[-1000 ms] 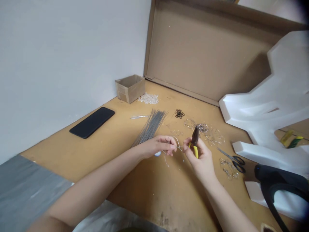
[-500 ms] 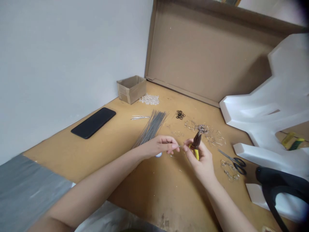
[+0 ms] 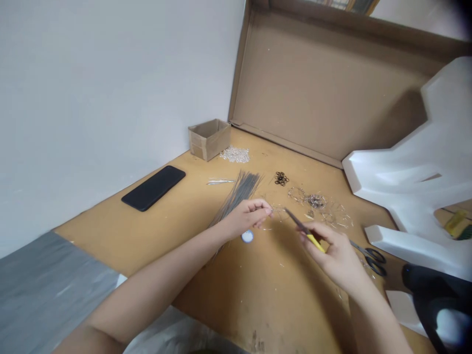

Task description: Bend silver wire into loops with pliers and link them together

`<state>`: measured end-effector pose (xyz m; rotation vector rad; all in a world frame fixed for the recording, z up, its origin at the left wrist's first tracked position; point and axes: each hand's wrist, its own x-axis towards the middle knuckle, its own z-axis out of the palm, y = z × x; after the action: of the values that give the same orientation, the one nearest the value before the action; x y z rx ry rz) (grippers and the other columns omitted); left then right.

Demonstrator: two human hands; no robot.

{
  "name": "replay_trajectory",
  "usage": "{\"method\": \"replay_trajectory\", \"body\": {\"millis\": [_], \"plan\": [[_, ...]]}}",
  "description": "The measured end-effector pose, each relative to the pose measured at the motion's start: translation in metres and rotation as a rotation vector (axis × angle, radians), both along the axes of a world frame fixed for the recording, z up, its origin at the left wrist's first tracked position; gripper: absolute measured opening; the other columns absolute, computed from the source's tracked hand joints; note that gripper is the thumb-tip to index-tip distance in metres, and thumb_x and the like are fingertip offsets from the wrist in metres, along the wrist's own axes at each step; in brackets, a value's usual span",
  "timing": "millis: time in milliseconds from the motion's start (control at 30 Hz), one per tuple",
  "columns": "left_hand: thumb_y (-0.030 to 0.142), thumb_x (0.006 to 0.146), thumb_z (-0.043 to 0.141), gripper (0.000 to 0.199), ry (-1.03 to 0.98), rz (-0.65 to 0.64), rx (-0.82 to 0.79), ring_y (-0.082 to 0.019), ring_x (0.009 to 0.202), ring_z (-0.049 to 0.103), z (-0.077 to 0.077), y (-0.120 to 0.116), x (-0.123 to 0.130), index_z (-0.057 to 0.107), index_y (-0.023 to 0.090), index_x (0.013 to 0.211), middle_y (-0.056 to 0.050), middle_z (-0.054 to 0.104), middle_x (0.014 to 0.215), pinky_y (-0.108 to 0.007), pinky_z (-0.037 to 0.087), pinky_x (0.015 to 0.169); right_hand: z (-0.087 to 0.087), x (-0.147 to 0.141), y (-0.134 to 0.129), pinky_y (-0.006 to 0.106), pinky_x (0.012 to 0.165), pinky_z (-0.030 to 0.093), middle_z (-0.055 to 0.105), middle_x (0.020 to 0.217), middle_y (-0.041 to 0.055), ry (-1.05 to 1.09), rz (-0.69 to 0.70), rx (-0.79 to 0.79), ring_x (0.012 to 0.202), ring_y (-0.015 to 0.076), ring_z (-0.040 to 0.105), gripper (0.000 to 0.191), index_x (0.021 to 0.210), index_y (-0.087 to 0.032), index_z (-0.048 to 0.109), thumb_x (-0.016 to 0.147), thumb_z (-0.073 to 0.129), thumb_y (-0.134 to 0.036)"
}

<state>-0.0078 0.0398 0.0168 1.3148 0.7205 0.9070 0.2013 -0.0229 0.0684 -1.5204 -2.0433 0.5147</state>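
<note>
Near the middle of the table, my left hand [image 3: 250, 215] is pinched on a thin wire whose end shows at its fingertips. Pliers [image 3: 303, 228] with yellow handles are in my right hand [image 3: 334, 246], their dark jaws pointing up and left toward the left fingertips, with a gap between. A bundle of straight grey wires [image 3: 239, 192] lies beside and partly behind my left hand. Just below that hand is a small round white and blue object [image 3: 247, 236]. Loops of bent wire [image 3: 316, 200] lie beyond my right hand.
A small cardboard box [image 3: 209, 140] stands at the back beside clear beads [image 3: 236, 154]. A black phone-like slab [image 3: 154, 188] lies left. Black rings [image 3: 281, 178] sit centrally, scissors [image 3: 374, 259] right, near white foam [image 3: 391, 172]. A large cardboard panel [image 3: 324, 88] rises behind.
My right hand has moved right, away from my left fingertips, and the pliers have tipped from upright to pointing left. The round white and blue object is now uncovered. The view has shifted slightly.
</note>
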Motion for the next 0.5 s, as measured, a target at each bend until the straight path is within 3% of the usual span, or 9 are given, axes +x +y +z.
{"method": "replay_trajectory", "body": {"millis": [100, 233, 333, 500], "plan": [[0.034, 0.078, 0.055, 0.022, -0.095, -0.077, -0.09, -0.004, 0.043, 0.035, -0.003, 0.001, 0.002, 0.057, 0.012, 0.075, 0.008, 0.038, 0.045, -0.021, 0.04, 0.052, -0.01, -0.006, 0.005, 0.029, 0.069, 0.046, 0.063, 0.08, 0.0033, 0.132, -0.127, 0.083, 0.073, 0.0173, 0.059, 0.014, 0.087, -0.021, 0.058, 0.078, 0.057, -0.031], [0.033, 0.079, 0.055, 0.022, -0.131, -0.218, -0.14, -0.004, 0.039, 0.035, -0.004, -0.001, 0.004, 0.057, 0.012, 0.075, 0.008, 0.041, 0.043, -0.021, 0.041, 0.05, -0.02, -0.015, 0.01, 0.031, 0.073, 0.046, 0.063, 0.083, 0.0037, 0.289, -0.051, -0.026, 0.076, 0.0174, 0.059, 0.017, 0.087, -0.02, 0.057, 0.077, 0.06, -0.034], [0.034, 0.08, 0.055, 0.022, -0.12, -0.296, -0.112, -0.005, 0.04, 0.039, -0.002, -0.003, 0.003, 0.057, 0.012, 0.078, 0.007, 0.045, 0.044, -0.021, 0.042, 0.051, -0.023, -0.019, 0.012, 0.029, 0.066, 0.045, 0.06, 0.07, 0.0003, 0.421, -0.044, -0.12, 0.067, 0.015, 0.056, 0.016, 0.085, -0.02, 0.056, 0.079, 0.058, -0.035], [0.037, 0.081, 0.053, 0.024, 0.043, -0.414, -0.096, -0.005, 0.046, 0.047, 0.003, -0.005, 0.0, 0.058, 0.013, 0.082, 0.004, 0.052, 0.051, -0.019, 0.04, 0.052, -0.022, -0.021, 0.012, 0.025, 0.061, 0.041, 0.055, 0.062, -0.0023, 0.505, -0.018, -0.245, 0.059, 0.0119, 0.052, 0.017, 0.083, -0.019, 0.056, 0.078, 0.059, -0.035]]}}
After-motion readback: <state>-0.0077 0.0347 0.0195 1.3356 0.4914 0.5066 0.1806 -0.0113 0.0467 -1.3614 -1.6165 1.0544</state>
